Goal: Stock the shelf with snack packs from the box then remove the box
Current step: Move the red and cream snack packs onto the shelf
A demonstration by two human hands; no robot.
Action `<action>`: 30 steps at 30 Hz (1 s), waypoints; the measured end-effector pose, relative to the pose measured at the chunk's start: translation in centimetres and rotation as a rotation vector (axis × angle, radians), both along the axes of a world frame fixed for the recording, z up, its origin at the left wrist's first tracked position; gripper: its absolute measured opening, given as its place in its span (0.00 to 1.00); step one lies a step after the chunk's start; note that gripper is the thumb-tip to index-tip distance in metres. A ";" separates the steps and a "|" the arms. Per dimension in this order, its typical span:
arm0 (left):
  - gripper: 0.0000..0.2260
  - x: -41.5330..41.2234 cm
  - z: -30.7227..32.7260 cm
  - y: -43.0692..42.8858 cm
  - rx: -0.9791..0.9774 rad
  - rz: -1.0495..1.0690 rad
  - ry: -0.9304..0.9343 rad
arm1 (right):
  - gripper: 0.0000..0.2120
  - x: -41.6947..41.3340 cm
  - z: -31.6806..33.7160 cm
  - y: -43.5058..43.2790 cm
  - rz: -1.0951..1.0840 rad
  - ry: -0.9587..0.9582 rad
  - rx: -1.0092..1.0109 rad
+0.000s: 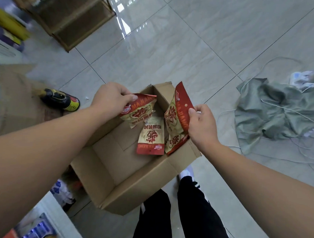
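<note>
An open cardboard box (132, 185) sits on the tiled floor below me. My left hand (109, 97) pinches the red top edge of one red-and-cream snack pack (138, 111) above the box. My right hand (202, 124) grips the red top of a second snack pack (176, 114), held upright over the box's right side. Two more snack packs lie inside the box: one flat in the middle (151, 140), one partly hidden under the held pack (175, 143). The shelf edge (48, 214) shows at the lower left.
A wooden rack (67, 17) stands at the top left. A dark bottle (60, 99) lies on flattened cardboard (16, 103) to the left. A crumpled green cloth (277, 112) with white cords lies at the right. My legs (176, 217) stand just behind the box.
</note>
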State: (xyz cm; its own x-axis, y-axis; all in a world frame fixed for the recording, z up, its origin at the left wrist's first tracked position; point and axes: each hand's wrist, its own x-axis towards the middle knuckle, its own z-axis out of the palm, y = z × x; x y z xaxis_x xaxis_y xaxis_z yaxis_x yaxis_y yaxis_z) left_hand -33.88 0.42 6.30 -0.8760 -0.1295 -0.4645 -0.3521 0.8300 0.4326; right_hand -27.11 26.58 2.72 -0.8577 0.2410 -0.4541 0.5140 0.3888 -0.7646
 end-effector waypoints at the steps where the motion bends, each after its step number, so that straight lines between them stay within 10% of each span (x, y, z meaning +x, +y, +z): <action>1: 0.09 0.2 1.3 0.0 0.011 0.011 0.005 | 0.08 -0.4 1.3 0.1 0.017 0.023 -0.024; 9: 0.09 0.7 15.6 -2.1 0.070 0.059 0.063 | 0.06 -3.6 15.5 -0.6 0.074 -0.026 -0.247; 30: 0.07 9.3 52.0 -11.5 -0.208 0.263 0.348 | 0.05 -11.0 50.5 -10.5 0.848 0.476 -0.055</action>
